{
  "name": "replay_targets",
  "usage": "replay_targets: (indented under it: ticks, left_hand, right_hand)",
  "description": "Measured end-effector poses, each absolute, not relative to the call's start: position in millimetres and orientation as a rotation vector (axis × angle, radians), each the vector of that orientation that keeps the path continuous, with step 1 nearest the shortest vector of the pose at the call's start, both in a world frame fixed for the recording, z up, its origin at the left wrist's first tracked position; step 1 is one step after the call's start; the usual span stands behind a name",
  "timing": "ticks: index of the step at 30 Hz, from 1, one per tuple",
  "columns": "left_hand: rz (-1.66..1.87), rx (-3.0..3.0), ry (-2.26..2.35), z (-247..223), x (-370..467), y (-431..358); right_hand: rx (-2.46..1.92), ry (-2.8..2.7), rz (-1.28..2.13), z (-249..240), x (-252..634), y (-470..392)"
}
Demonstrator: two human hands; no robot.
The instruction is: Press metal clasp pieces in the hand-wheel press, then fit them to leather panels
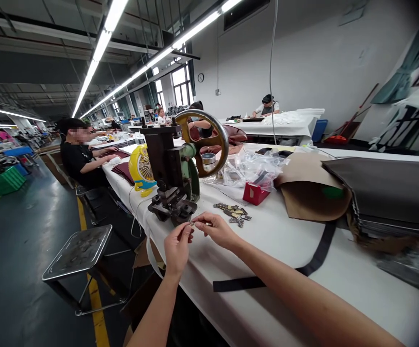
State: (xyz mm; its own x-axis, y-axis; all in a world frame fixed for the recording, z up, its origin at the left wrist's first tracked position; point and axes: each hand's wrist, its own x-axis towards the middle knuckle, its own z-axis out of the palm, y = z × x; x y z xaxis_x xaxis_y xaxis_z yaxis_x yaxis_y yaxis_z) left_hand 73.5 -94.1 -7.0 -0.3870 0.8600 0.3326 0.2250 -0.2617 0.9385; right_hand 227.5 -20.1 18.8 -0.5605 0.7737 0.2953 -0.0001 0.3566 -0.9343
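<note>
My left hand (178, 248) and my right hand (216, 230) meet in front of the hand press, fingertips pinched together on a small metal piece (192, 223). Fingers cover most of that piece, so its exact kind is unclear. Just behind them stands the dark hand press (169, 168) with its large handwheel (223, 144). To the right of my hands, a loose pile of small metal plates (234, 212) lies on the white table cover. A black strap (238, 284) runs across the cover beneath my right forearm.
A red tape dispenser (255, 193), crumpled clear plastic (243, 168) and a brown paper wrapper (310, 202) lie behind the plates. Dark stacked sheets (390, 193) fill the right side. A yellow fan (142, 168) stands left of the press. A stool (79, 250) and a seated co-worker (81, 159) are left.
</note>
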Motion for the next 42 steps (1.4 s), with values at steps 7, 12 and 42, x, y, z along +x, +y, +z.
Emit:
replay_targets:
  ticks: [7,12,42]
  left_hand:
    - [2.091,2.063,1.958,-3,-8,-43]
    - [2.171,2.265,1.895,1,-31,-22]
    - [1.204,2.598,2.055,-19,-31,-24]
  right_hand:
    - [-0.858,-2.146,1.071,-2,239,1]
    - [-0.85,-2.219,1.074,-8,237,6]
    - [-0.87,-2.225,1.137,-2,238,6]
